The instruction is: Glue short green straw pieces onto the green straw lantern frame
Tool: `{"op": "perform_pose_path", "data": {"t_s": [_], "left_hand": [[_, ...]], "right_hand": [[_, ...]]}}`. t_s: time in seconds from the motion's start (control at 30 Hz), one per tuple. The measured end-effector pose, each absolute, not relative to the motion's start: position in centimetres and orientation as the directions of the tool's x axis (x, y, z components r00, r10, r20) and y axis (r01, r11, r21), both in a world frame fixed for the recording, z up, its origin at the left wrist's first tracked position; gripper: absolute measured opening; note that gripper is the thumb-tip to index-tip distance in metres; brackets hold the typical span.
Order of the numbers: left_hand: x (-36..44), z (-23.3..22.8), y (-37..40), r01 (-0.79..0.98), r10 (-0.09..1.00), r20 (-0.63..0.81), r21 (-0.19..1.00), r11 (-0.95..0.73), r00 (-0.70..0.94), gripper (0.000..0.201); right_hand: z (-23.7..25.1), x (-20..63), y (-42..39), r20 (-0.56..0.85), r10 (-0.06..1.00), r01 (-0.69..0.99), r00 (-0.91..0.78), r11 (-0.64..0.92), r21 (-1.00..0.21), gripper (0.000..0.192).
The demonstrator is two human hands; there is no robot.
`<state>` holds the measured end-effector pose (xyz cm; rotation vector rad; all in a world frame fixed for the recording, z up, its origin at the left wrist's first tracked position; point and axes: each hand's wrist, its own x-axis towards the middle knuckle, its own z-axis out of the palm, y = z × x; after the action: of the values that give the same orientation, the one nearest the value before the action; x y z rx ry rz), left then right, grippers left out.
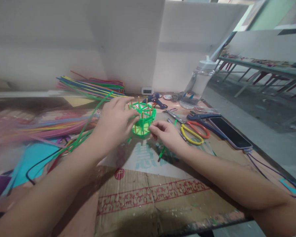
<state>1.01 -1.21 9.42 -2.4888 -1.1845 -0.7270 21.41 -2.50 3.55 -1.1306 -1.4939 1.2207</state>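
I judged the green woven basket (143,119) light and fragile; my left hand (114,123) cupped its left side, my right hand (166,133) pinched its near rim.

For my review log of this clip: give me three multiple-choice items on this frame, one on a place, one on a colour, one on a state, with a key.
1. Where does the phone lie?
A. right of the scissors
B. under the straws
C. on the floor

2. What colour is the small basket between the hands?
A. red
B. green
C. white

3. How does the left hand stand to the basket?
A. flat on the cardboard, away from it
B. raised well above it
C. fingers curled against its side

Key: 1 A, the phone lies just right of the scissors on the table. 2 B, its base and woven strips are green. 3 C, the left fingers touch the basket's side, with the right hand at its lower edge.
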Motion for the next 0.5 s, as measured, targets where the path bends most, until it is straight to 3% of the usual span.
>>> {"op": "perform_pose_path", "data": {"t_s": [0.13,0.5], "left_hand": [[1.1,8.1,-0.3,0.761,0.620,0.531,-0.075,-0.645,0.578,0.022],[1.1,7.9,0.2,0.724,0.610,0.524,-0.016,-0.690,0.594,0.022]], "right_hand": [[3.7,20.9,-2.3,0.083,0.975,0.070,-0.207,0.099,-0.993,0.019],[3.6,20.7,-1.7,0.065,0.982,0.066,-0.179,0.078,-0.995,0.019]]}}
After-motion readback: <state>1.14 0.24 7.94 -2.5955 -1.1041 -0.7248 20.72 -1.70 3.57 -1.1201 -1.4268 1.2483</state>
